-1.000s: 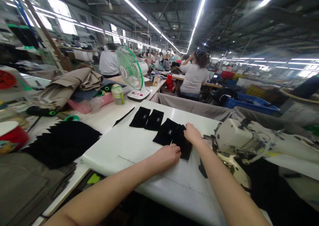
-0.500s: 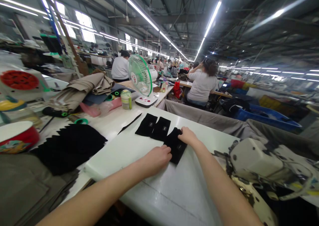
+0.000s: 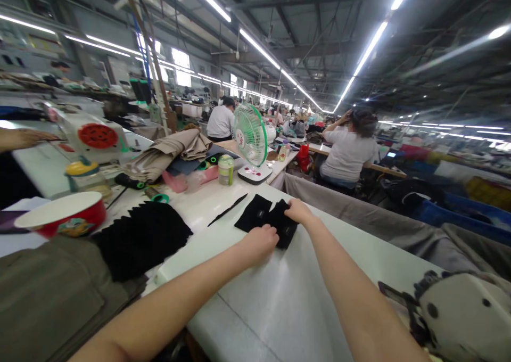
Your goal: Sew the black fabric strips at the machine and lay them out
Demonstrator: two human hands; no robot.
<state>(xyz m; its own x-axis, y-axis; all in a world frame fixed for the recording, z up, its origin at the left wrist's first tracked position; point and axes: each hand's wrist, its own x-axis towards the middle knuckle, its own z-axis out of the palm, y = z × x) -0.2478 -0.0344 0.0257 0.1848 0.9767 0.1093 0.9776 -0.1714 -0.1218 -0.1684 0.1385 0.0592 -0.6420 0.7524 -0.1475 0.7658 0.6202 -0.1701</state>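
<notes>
A black fabric piece with a small label (image 3: 286,228) lies on the white tabletop (image 3: 319,277). My left hand (image 3: 262,243) pinches its left edge, and my right hand (image 3: 299,211) pinches its upper right corner. Just left of it, another labelled black piece (image 3: 252,213) lies flat, close to or under the held piece; the overlap is partly hidden by my left hand. A thin black strip (image 3: 227,210) rests farther left. Beyond my left forearm is a fanned stack of black pieces (image 3: 143,239).
A green and white fan (image 3: 250,138) and a lidded jar (image 3: 225,170) stand behind. At the left are a red bowl (image 3: 67,215), folded tan cloth (image 3: 167,151) and another person's hand (image 3: 30,137). A sewing machine (image 3: 463,311) stands at right. Two seated people are farther back.
The view has swung left. Both hands have brought the held black piece up to the neighbouring labelled pieces; only two labelled pieces now show instead of three.
</notes>
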